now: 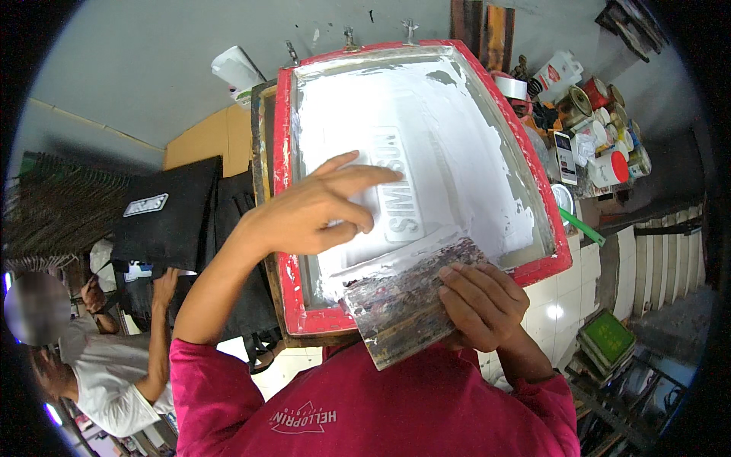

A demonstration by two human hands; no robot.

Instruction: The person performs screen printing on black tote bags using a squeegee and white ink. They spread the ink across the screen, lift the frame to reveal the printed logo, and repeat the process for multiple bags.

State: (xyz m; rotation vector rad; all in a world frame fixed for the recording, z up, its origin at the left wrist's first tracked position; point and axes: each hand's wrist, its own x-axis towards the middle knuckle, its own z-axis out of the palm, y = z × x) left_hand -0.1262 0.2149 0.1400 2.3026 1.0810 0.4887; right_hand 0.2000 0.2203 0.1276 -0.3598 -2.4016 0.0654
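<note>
A screen printing frame (283, 164) with red-painted edges lies before me, its mesh spread with white ink (476, 152). Raised-looking lettering inside a rounded border shows through the ink near the middle. Above that lettering is my left hand (316, 209), holding nothing, with the index finger stretched out and the other fingers partly bent apart. Whether its fingertip touches the mesh I cannot tell. My right hand (485, 305) grips a wide, ink-stained squeegee (403, 301) at its right end. The squeegee's white-coated edge rests at the near end of the mesh, and its body tilts toward me.
Metal clamps (349, 38) stand along the frame's far edge. Paint cans and tubs (609, 167) crowd the right, beside a phone (564, 156) and a green handle (582, 227). Dark printed fabric (164, 221) lies left, where a co-worker (114, 365) in white handles it.
</note>
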